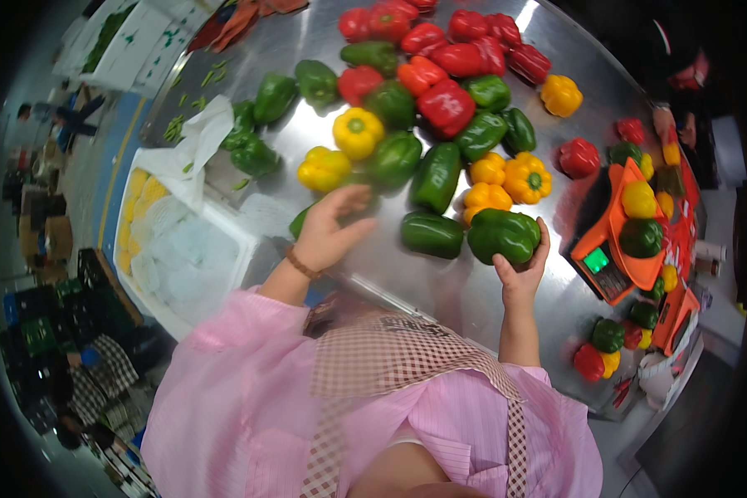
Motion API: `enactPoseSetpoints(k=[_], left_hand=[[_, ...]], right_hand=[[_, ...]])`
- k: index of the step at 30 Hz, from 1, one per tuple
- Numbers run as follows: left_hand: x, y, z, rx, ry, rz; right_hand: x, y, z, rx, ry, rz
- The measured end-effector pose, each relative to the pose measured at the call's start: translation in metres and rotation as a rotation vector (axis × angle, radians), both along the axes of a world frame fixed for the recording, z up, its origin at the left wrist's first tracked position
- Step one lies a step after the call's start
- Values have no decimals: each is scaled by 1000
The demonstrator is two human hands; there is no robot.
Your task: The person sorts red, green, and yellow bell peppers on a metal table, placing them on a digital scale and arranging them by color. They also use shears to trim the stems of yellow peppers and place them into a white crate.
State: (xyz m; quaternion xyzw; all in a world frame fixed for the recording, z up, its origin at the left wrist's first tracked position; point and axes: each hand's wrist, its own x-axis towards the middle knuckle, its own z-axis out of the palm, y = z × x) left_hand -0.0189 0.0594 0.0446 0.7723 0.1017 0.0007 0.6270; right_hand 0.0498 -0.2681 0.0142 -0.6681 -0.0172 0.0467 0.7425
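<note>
My right hand (526, 264) is closed around a large green bell pepper (504, 235) near the front of the steel table (436, 280). Blurred and with its fingers apart, my left hand (336, 227) holds nothing that I can see. A green pepper (300, 222) shows partly behind that hand. Just beyond it are two yellow bell peppers (324, 169) and a green one (396, 160). Left of the held pepper lies another green pepper (432, 234). Several orange-yellow peppers (527, 177) sit right behind it. Red bell peppers (446, 107) fill the far part of the group.
An orange scale (619, 236) with a lit display stands on the right, peppers in its pan. Small mixed groups of peppers (608, 336) lie nearby. To the left is a white foam box (244, 258) with foam nets. Another person's hand (663, 122) reaches in at far right.
</note>
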Motion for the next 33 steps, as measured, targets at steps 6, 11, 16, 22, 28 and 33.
enactPoseSetpoints(k=[6, 11, 16, 22, 28, 33], left_hand=[[6, -25, -7, 103, -33, -63], [31, -63, -4, 167, -116, -226], [32, -114, -12, 90, -31, -369], [15, -163, -27, 103, -10, -593], [16, -179, -25, 175, -77, -614], [16, -180, -30, 138, -29, -566]], right_hand=[[-11, -48, -15, -234, 3, -140], [-26, -58, -55, -500, -54, -198], [-34, -62, -76, -764, -121, -218], [-32, -69, -55, -680, -40, -209], [-30, -174, -5, -532, -101, -595], [25, -296, 40, -787, -258, -852]])
